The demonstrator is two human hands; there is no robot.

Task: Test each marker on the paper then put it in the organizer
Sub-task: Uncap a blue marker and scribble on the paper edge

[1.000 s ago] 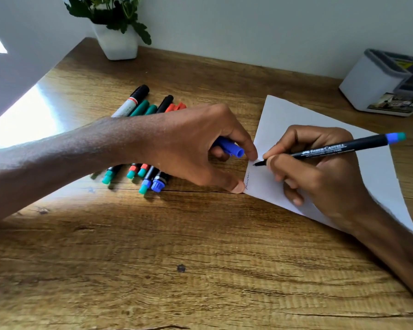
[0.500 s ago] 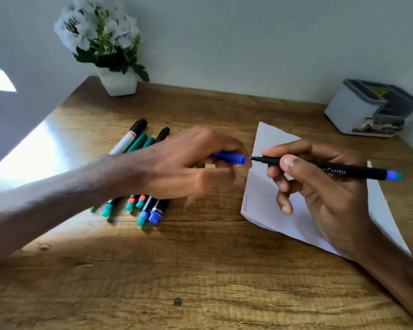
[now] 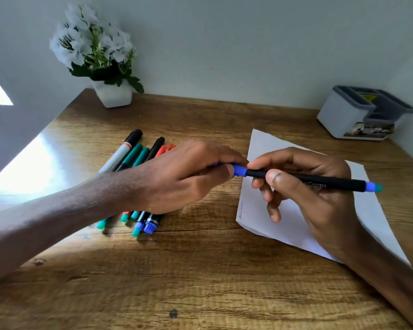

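Note:
My right hand (image 3: pixel 303 186) holds a black marker (image 3: pixel 320 182) with a blue end, level above the white paper (image 3: pixel 284 225). My left hand (image 3: pixel 188 175) grips the blue cap (image 3: pixel 239 170), which sits on the marker's tip. A short scribble (image 3: pixel 241 209) marks the paper's left edge. Several markers (image 3: pixel 134 160) with green, red, blue and black caps lie in a pile under my left wrist. The white and grey organizer (image 3: pixel 343 115) stands at the back right.
A white pot with white flowers (image 3: pixel 112 92) stands at the back left against the wall. The wooden desk (image 3: pixel 200 282) stretches toward me. A wall closes the desk on the left and behind.
The marker tip left the paper and rose. My left hand brought the blue cap onto the tip. The view tilted up, showing the flowers and more of the organizer.

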